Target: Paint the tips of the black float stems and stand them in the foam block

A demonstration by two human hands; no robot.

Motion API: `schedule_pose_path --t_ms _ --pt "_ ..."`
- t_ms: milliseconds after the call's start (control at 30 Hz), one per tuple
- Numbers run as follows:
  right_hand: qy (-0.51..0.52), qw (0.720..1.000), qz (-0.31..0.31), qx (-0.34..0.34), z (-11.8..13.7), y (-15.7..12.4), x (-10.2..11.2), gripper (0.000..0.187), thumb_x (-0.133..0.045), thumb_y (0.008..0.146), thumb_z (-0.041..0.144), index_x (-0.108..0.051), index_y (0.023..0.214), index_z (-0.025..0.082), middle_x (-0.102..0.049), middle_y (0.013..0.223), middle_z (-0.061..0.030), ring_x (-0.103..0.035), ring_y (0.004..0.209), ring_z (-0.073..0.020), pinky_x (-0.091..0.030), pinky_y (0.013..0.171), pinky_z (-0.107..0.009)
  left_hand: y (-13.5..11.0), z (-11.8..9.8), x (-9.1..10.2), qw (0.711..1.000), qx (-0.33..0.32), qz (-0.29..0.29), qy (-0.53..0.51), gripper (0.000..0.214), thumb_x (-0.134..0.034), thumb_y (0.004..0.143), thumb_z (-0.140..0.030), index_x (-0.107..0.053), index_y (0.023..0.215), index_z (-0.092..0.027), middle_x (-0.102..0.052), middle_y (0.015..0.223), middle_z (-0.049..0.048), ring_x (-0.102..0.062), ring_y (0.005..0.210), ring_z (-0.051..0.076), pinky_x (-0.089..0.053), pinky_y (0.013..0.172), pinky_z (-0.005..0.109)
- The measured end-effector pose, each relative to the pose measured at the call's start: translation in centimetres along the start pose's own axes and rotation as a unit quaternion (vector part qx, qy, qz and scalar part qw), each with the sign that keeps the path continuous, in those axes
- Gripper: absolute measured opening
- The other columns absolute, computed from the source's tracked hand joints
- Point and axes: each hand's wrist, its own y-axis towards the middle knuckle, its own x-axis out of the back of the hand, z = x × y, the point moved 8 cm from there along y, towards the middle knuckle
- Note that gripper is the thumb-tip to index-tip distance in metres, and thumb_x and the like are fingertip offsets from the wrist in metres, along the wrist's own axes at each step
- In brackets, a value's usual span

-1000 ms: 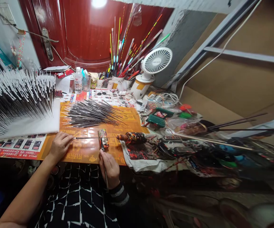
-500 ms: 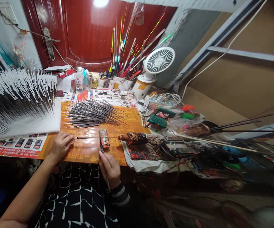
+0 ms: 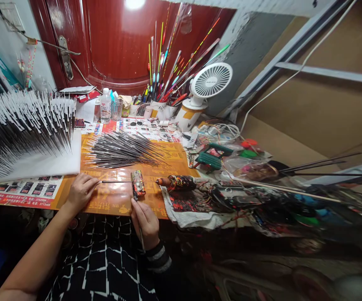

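My left hand [image 3: 81, 193] is closed, its fingertips pinching one end of a thin dark fishing float [image 3: 115, 182]. The float lies level and points right, its fine end reaching a small paint-spattered block [image 3: 138, 186] on the table. My right hand [image 3: 146, 221] is closed round a slim paintbrush [image 3: 141, 239], held steeply with its tip up at the block's lower left corner. Whether the tip touches the block I cannot tell. Behind the block lies a loose pile of similar dark floats [image 3: 121, 149].
At left, many white-tipped floats stand in a white foam slab [image 3: 52, 165]. A paint-crusted, bottle-shaped tool [image 3: 181, 182] rests on a stained cloth [image 3: 196, 219] at right. Farther back are a white fan [image 3: 210, 80], a plastic bottle [image 3: 105, 106] and a green-handled object [image 3: 210, 159].
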Motion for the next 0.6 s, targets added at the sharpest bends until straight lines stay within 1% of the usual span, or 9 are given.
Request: schedule_pose_path --t_ms 200,367,467,533,600 --pt "0.0 1.0 0.002 -0.011 -0.2 -0.1 0.0 0.056 -0.056 0.096 0.009 -0.047 0.151 0.019 -0.073 0.111 -0.0127 -0.072 0.099 -0.0222 -0.062 0.086 -0.035 -0.2 0.4 -0.3 1.0 0.01 0.006 0.0 0.021 -0.053 0.102 -0.028 -0.072 0.104 -0.022 -0.07 0.089 0.0055 -0.057 0.083 0.019 -0.047 0.077 0.034" --pt "0.018 1.0 -0.023 0.01 0.0 0.0 0.8 0.061 -0.06 0.092 0.003 -0.049 0.149 0.02 -0.074 0.106 -0.0103 -0.073 0.093 -0.0209 -0.062 0.082 -0.034 -0.3 0.3 -0.8 1.0 0.009 0.011 0.017 0.021 -0.051 0.1 -0.023 -0.072 0.099 -0.022 -0.068 0.084 0.0045 -0.055 0.079 0.02 -0.047 0.075 0.034" --pt "0.044 0.999 -0.03 0.005 0.0 -0.2 1.4 0.061 -0.064 0.089 0.001 -0.053 0.146 0.022 -0.075 0.105 -0.0086 -0.073 0.09 -0.0216 -0.062 0.081 -0.036 -0.4 -0.3 -0.8 0.999 0.002 0.012 0.032 0.019 -0.053 0.098 -0.019 -0.072 0.097 -0.02 -0.066 0.08 0.0046 -0.053 0.078 0.021 -0.047 0.073 0.034" --pt "0.062 0.998 -0.034 -0.005 0.0 -0.1 1.9 0.06 -0.065 0.089 0.003 -0.056 0.144 0.025 -0.076 0.104 -0.0071 -0.074 0.087 -0.0224 -0.062 0.08 -0.037 -0.3 -0.2 -0.3 0.999 0.007 0.015 0.049 0.018 -0.054 0.097 -0.017 -0.072 0.097 -0.019 -0.065 0.079 0.0053 -0.054 0.079 0.021 -0.048 0.074 0.035" --pt "0.076 0.996 -0.031 -0.014 0.0 0.1 2.2 0.057 -0.064 0.09 0.007 -0.057 0.143 0.029 -0.077 0.102 -0.0065 -0.075 0.082 -0.0237 -0.063 0.076 -0.038 0.0 0.4 1.1 0.997 0.021 0.017 0.071 0.021 -0.052 0.096 -0.013 -0.071 0.102 -0.019 -0.065 0.084 0.0067 -0.055 0.084 0.022 -0.05 0.077 0.035"
